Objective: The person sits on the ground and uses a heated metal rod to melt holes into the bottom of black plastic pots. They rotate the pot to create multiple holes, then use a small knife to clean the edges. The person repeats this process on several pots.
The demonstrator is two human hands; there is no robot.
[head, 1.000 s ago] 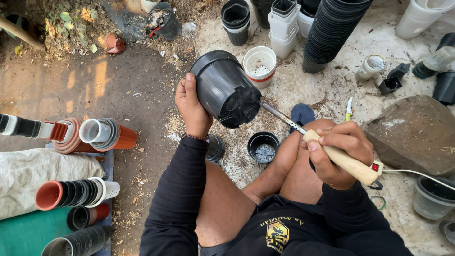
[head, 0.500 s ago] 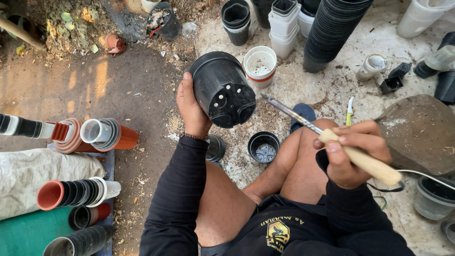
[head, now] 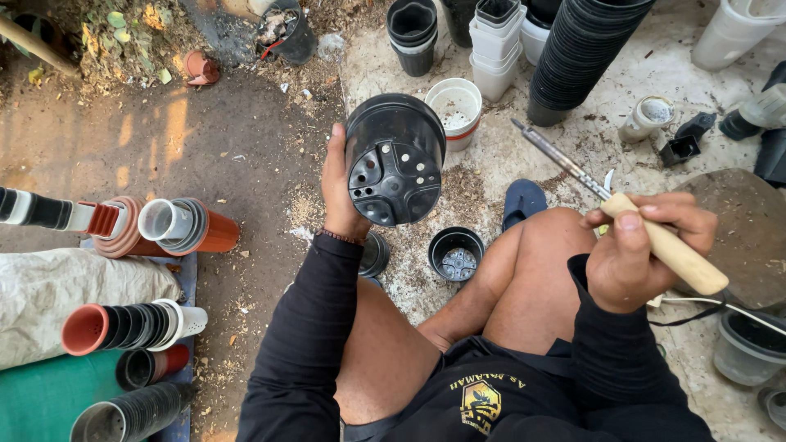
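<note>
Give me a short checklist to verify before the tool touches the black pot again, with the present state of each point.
1. Left hand grips the black pot firmly, base turned to the camera: ok.
2. Right hand holds the wooden-handled tool on the handle, away from the metal rod: ok.
3. Tool tip apart from the pot: ok.
4. Tip hot enough: cannot tell.
5. Cable free of the bare knee: ok.
6. Base already has holes: ok, several visible.
</note>
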